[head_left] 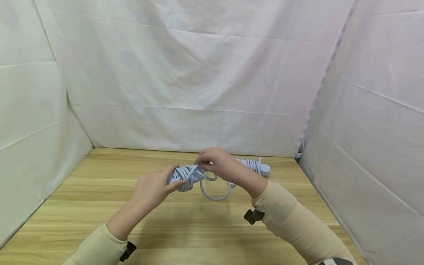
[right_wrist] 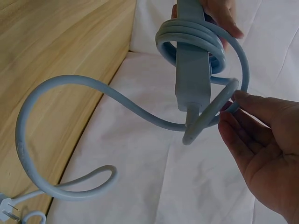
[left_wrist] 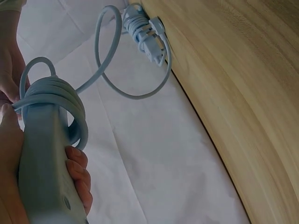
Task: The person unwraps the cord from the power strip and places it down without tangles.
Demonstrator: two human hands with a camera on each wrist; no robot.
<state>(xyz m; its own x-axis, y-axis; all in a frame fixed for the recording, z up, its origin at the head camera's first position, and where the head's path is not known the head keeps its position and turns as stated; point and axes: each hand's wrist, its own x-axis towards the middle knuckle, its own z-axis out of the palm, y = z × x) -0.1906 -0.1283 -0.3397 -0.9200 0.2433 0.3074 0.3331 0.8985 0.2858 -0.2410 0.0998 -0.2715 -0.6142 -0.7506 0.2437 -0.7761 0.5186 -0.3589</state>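
Note:
My left hand (head_left: 150, 187) grips a pale blue power strip (left_wrist: 44, 154) by its body, fingers curled round one end. Several turns of its own cord (right_wrist: 189, 39) are wound round the strip. At the strip's other end, my right hand (right_wrist: 271, 144) pinches a length of that cord between thumb and fingers. A loose loop of cord (head_left: 215, 199) hangs between the held strip and the things behind it. Past the right hand lies a second power strip (head_left: 265, 169), also wrapped in cord and partly hidden by the right forearm. A plug (right_wrist: 6, 207) with metal prongs shows in the right wrist view.
The wood-grain table (head_left: 99, 206) runs back to a white cloth backdrop (head_left: 198, 73). White cloth walls (head_left: 371, 110) stand at both sides. Black wrist mounts (head_left: 254, 216) sit under both sleeves.

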